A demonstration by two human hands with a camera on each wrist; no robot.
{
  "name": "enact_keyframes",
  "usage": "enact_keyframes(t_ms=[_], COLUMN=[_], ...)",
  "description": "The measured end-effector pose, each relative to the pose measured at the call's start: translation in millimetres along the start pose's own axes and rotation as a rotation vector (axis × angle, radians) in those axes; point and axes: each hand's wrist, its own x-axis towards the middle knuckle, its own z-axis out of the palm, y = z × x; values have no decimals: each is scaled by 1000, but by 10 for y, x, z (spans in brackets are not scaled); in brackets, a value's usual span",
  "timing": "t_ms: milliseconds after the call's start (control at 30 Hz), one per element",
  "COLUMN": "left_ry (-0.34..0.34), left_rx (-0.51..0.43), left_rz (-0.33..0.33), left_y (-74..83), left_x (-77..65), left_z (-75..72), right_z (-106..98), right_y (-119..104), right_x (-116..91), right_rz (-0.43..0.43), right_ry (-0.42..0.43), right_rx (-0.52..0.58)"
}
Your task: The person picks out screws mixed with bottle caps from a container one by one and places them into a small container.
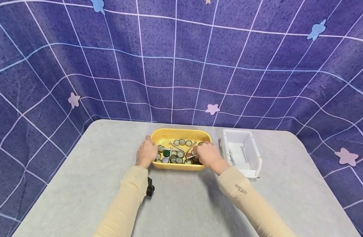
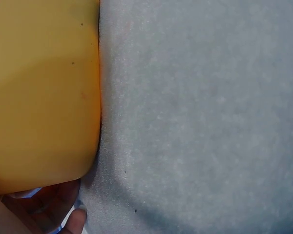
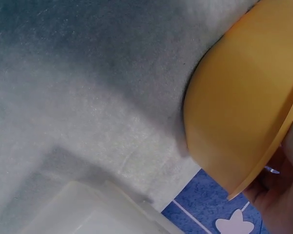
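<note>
A yellow oblong container [image 1: 178,167] holds many bottle caps [image 1: 180,153] mixed with several long metal bolts [image 1: 176,146]. At its left end my left hand [image 1: 147,152] grips the wall. The left wrist view shows curled fingers [image 2: 74,222] around that end, partly hidden by the container's side. My right hand [image 1: 209,154] reaches over the right end, fingers down among the caps. They pinch a bolt [image 1: 192,156] that points left. From the right wrist, a shiny bit of metal [image 3: 272,169] shows by the fingers, which are mostly behind the rim.
Right of the yellow container stands a white open bin [image 1: 256,154] with a few metal bolts [image 1: 244,154] lying in it. Both sit on a grey table [image 1: 110,164]. A purple curtain [image 1: 157,72] with a grid and stars hangs behind and at the sides.
</note>
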Motion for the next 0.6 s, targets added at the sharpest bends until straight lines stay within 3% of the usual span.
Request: enact_keyframes(t_ms=[133,300,467,600], left_ry=[-4,-4,-2,-5], left_rx=[5,2,-2,-4], left_rz=[0,-2,-3,-4], left_y=[4,8,9,11], left_x=[-1,-7,-7,-11], left_z=[-8,-12,-10,-13], right_z=[-4,-31,-55,-79], right_y=[29,86,172,221], right_x=[9,27,20,18], right_rz=[-29,-99,-92,-76], right_ry=[37,17,-20,-31], right_rx=[74,282,494,565])
